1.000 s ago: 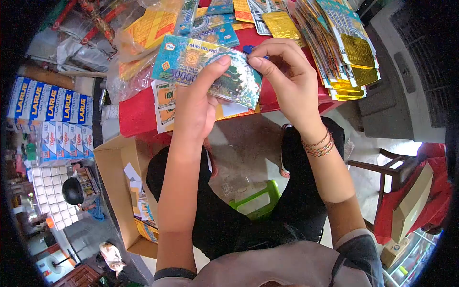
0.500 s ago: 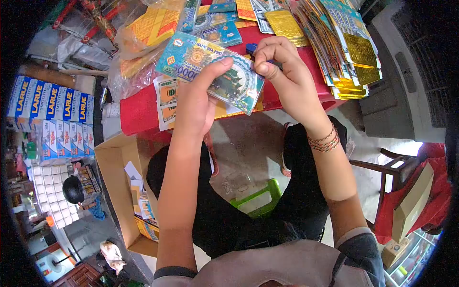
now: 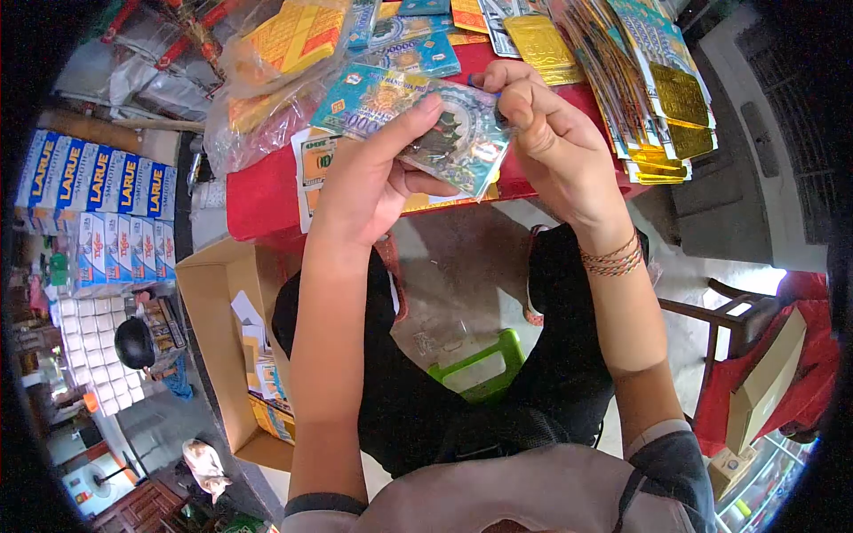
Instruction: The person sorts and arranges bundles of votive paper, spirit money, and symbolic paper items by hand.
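Note:
My left hand point(image 3: 369, 182) grips a bundle of blue-green joss paper notes point(image 3: 480, 133) in clear plastic, its thumb lying across the top face. The bundle is tilted above the front of the red table. At its right end, my right hand point(image 3: 564, 133) is closed, thumb and bent forefinger pinched by the plastic's edge. A small blue object point(image 3: 478, 80) shows partly among the right fingers; the rest of it is hidden. Beneath the bundle, orange and white dollar-like notes point(image 3: 315, 169) lie on the red tabletop point(image 3: 258, 200).
More blue note bundles point(image 3: 418, 55) and gold paper point(image 3: 538, 49) lie at the back. A tall stack of mixed joss paper point(image 3: 662, 98) stands at right, plastic-bagged yellow paper point(image 3: 293, 44) at left. An open cardboard box point(image 3: 209, 293) holds papers. A green stool point(image 3: 484, 369) stands between the legs.
Both hands and the bundle have shifted slightly right in view. My right hand has turned, its fingers curling more at the bundle's right end, and less of the blue object shows.

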A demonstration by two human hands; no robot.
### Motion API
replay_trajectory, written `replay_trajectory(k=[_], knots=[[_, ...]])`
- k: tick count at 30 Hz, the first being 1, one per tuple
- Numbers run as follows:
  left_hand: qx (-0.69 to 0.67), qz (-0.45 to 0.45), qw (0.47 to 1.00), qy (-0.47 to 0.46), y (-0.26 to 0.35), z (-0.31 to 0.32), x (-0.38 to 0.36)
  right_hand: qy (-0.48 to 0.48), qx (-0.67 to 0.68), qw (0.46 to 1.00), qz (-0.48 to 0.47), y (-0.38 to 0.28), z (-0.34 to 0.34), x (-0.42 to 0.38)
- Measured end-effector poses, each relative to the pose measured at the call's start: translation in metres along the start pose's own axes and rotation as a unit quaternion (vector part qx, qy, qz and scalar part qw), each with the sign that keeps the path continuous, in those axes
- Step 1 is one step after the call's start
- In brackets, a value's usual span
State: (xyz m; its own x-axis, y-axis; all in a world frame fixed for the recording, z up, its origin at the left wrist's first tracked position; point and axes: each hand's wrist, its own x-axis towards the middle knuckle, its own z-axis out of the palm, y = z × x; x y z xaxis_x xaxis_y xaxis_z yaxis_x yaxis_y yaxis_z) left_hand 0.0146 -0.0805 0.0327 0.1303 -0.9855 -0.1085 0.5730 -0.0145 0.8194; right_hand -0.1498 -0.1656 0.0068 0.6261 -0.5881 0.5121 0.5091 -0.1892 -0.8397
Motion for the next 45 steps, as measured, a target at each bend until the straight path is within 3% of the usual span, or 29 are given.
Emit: replay_trajectory(k=[3,5,6,8,12,13,15,16,18,20,22,23,26,29,31,32,34,38,45], knots=[[0.009,-0.021,1.000,-0.003,0.002,-0.004,0.001,0.012,0.048,0.999,0.010,0.000,0.000,-0.001],[0.044,-0.044,0.998,-0.017,0.001,-0.014,0.003,0.033,0.156,0.986,0.040,-0.007,-0.003,-0.001],[0.043,-0.043,0.998,-0.015,0.002,-0.013,0.002,0.035,0.220,0.975,-0.001,-0.005,-0.003,0.002],[0.038,0.027,0.999,-0.019,0.005,-0.009,0.002,0.069,0.193,0.978,0.047,-0.013,-0.002,0.003],[0.040,0.093,0.995,0.003,-0.001,-0.004,0.005,0.084,0.243,0.966,0.026,-0.010,-0.010,0.004],[0.069,0.126,0.989,0.030,-0.003,-0.003,0.006,0.107,0.106,0.989,-0.009,-0.010,-0.015,0.005],[0.098,0.159,0.981,0.057,-0.005,-0.002,0.006,0.150,-0.122,0.979,-0.067,-0.014,-0.013,0.003],[0.130,0.174,0.972,0.084,-0.006,-0.001,0.006,0.150,-0.122,0.979,-0.068,-0.014,-0.008,0.002],[0.162,0.189,0.962,0.111,-0.007,0.000,0.006,0.138,-0.273,0.943,-0.133,-0.016,-0.002,0.001],[0.168,0.204,0.956,0.124,-0.010,0.001,0.006,0.061,-0.570,0.800,-0.176,-0.027,0.003,0.000],[0.243,0.240,0.930,0.138,-0.011,0.000,0.006,0.056,-0.647,0.749,-0.133,-0.024,0.016,-0.004],[0.316,0.273,0.896,0.151,-0.011,0.001,0.006,0.057,-0.647,0.749,-0.133,-0.020,0.017,-0.004],[0.348,0.313,0.872,0.145,-0.014,0.007,0.003,0.061,-0.609,0.778,-0.145,-0.011,0.018,-0.003],[0.370,0.323,0.861,0.132,-0.018,0.012,-0.002,0.129,-0.566,0.801,-0.148,-0.003,0.022,-0.004],[0.379,0.344,0.851,0.121,-0.024,0.019,-0.003,0.147,-0.487,0.856,-0.095,0.003,0.021,-0.006],[0.379,0.344,0.851,0.119,-0.025,0.019,-0.004,0.149,-0.487,0.855,-0.095,0.006,0.021,-0.006],[0.478,0.327,0.810,0.097,-0.026,0.020,-0.006,0.172,-0.421,0.886,-0.095,0.010,0.021,-0.005],[0.426,0.362,0.824,0.096,-0.030,0.024,-0.004,0.193,-0.440,0.872,-0.091,0.001,0.021,-0.001],[0.438,0.342,0.828,0.079,-0.033,0.024,-0.004,0.199,-0.421,0.881,-0.077,0.001,0.025,-0.004]])
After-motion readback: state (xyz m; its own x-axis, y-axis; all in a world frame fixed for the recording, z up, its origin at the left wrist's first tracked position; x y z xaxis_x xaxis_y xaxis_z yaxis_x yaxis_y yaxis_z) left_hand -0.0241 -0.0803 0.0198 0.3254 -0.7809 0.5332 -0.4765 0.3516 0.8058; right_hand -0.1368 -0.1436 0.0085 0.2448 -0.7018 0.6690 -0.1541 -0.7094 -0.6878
